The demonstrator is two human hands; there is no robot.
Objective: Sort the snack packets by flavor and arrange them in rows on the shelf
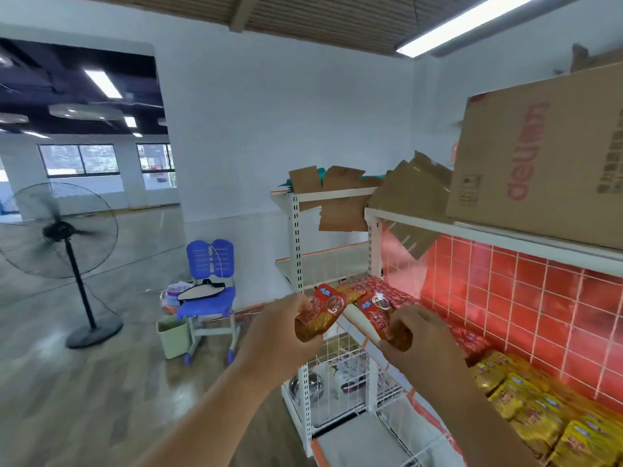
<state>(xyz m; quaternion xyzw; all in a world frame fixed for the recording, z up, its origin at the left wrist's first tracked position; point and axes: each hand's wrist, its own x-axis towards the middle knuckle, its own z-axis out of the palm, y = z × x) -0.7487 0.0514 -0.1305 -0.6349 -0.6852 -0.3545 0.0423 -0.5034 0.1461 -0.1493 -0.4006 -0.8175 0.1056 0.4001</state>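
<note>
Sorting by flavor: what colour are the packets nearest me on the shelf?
The nearest packets are yellow; head view.

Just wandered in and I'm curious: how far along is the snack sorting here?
Partly done. Yellow packets already lie in rows on the shelf, with red packets grouped farther along. In hand: the left hand grips one red-orange packet, the right hand a second red-orange packet. Left: shelving those two; whether more wait elsewhere isn't visible.

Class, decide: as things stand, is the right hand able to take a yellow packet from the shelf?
Probably not yet: the right hand grips a red packet. Nothing blocks the yellow packets nearby.
</note>
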